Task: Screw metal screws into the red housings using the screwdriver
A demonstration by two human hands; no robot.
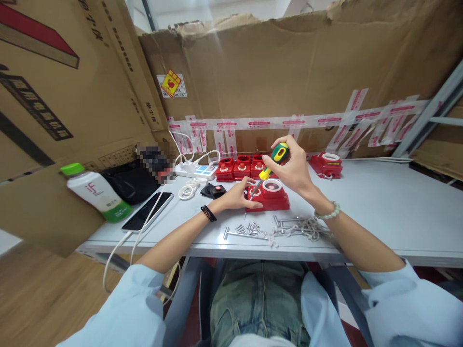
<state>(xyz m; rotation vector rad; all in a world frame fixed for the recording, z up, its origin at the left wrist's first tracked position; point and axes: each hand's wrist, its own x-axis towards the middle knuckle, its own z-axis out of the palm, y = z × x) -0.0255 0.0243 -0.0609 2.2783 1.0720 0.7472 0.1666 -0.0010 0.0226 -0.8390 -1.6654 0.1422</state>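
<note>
My right hand (294, 166) grips a green and yellow screwdriver (279, 153), which slants down to the left. Its thin shaft ends at the left part of a red housing (269, 203) with a round, white-ringed window. Bracing that housing's left end is my left hand (237, 195), thumb in front and fingers behind. Just before the housing lie several small screws (249, 227) and metal T-shaped bars (246, 235) with tangled chains (313, 228). Whether the screwdriver tip sits in a screw is too small to tell.
Behind my hands stand several red housings (242, 168); another red housing (326, 166) is at the right. On the left are a power strip (202, 171), coiled white cable (187, 192), small black item (213, 191), phone (148, 212) and bottle (97, 193). Cardboard (260, 72) walls the back.
</note>
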